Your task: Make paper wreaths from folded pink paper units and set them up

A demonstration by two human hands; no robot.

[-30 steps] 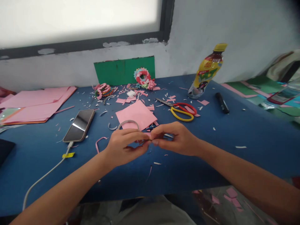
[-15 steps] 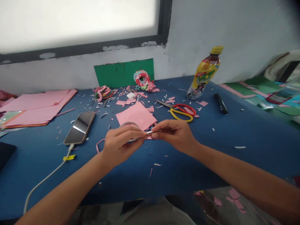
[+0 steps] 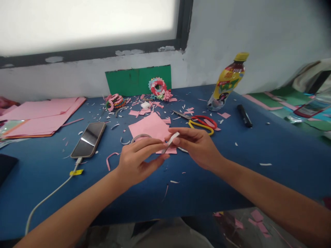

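Observation:
Between my hands is a narrow white-and-grey strip (image 3: 171,139) that looks like tape, tilted with its white end up. My right hand (image 3: 198,144) pinches its upper part between thumb and fingers. The fingertips of my left hand (image 3: 139,160) hold its lower grey end. A curved grey band (image 3: 141,136) shows just behind my left fingers; whether it joins the strip I cannot tell. Under and behind my hands lies a square pink sheet (image 3: 150,125), partly covered. Scissors (image 3: 198,122) with red and yellow handles lie open beyond my right hand.
A phone (image 3: 88,139) with a white cable and a stack of pink paper (image 3: 41,117) lie on the left. Folded paper rings (image 3: 157,86) stand by a green board (image 3: 129,81). A drink bottle (image 3: 227,82) and a black marker (image 3: 244,116) are on the right. Paper scraps are scattered about.
The strip has turned from nearly level to a steep slant, its white end rising on the right. My left fingers have spread a little.

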